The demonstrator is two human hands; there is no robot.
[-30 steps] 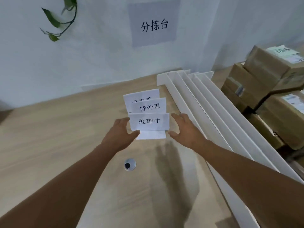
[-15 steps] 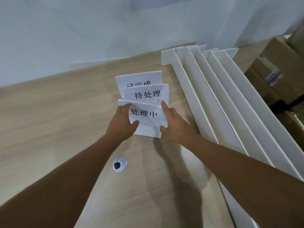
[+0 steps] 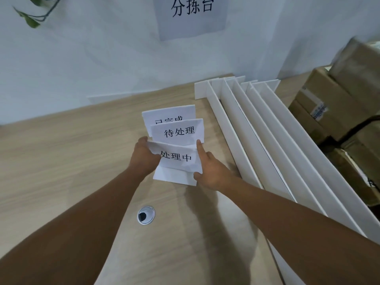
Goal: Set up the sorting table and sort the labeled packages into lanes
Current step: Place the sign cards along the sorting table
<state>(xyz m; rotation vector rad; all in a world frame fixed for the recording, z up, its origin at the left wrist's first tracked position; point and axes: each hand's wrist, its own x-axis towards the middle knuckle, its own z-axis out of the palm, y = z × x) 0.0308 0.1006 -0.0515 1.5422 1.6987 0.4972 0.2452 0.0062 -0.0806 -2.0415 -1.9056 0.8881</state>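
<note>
Three folded white paper signs with black Chinese print stand in a row on the wooden table (image 3: 61, 161). The nearest sign (image 3: 176, 159) is crumpled and held from both sides. My left hand (image 3: 143, 157) grips its left edge, thumb on the front. My right hand (image 3: 207, 169) pinches its right edge, index finger up along the side and thumb at the lower corner. The middle sign (image 3: 178, 131) and the far sign (image 3: 168, 114) stand behind it, untouched. A stack of long white divider boards (image 3: 267, 145) lies along the table's right side.
Brown cardboard packages (image 3: 337, 103) with labels are piled off the table's right edge. A round metal cable grommet (image 3: 145, 215) sits in the tabletop near my left forearm. A paper sign (image 3: 192, 15) hangs on the white wall, with plant leaves (image 3: 30, 19) at the upper left.
Both hands closed in from the sides and took hold of the nearest sign, which now looks bent and crumpled. The camera view tipped down, then back up.
</note>
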